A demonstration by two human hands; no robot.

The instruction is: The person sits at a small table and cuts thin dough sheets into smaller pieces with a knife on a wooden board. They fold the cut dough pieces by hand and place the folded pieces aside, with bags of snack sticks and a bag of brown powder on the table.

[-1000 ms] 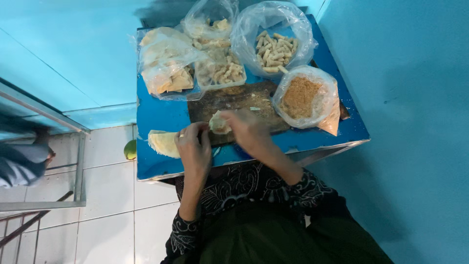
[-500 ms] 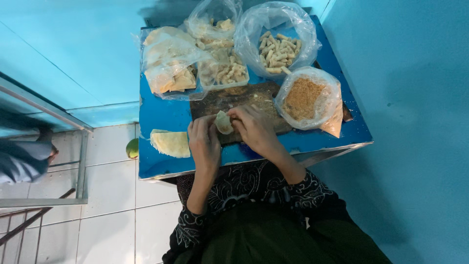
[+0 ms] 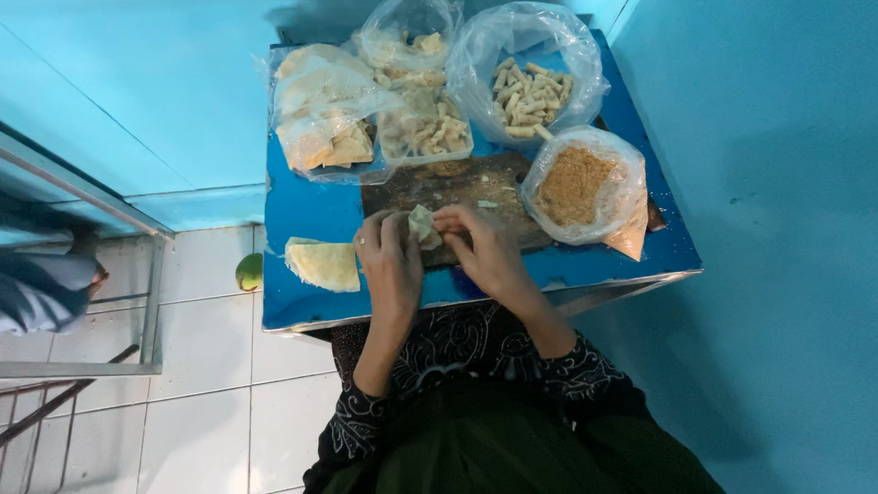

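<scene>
Both hands over dark board (image 3: 457, 187) on blue table (image 3: 302, 206). Left hand (image 3: 390, 258) and right hand (image 3: 485, 249) pinch a pale folded wrapper (image 3: 422, 225) between fingertips. Flat wrapper stack (image 3: 323, 263) just left. Clear bags behind: crumbs (image 3: 578, 186), rolls (image 3: 530, 91), folded sheets (image 3: 322, 114).

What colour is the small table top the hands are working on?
Bright blue table top, seen in the head view, with a dark board lying on it.
</scene>
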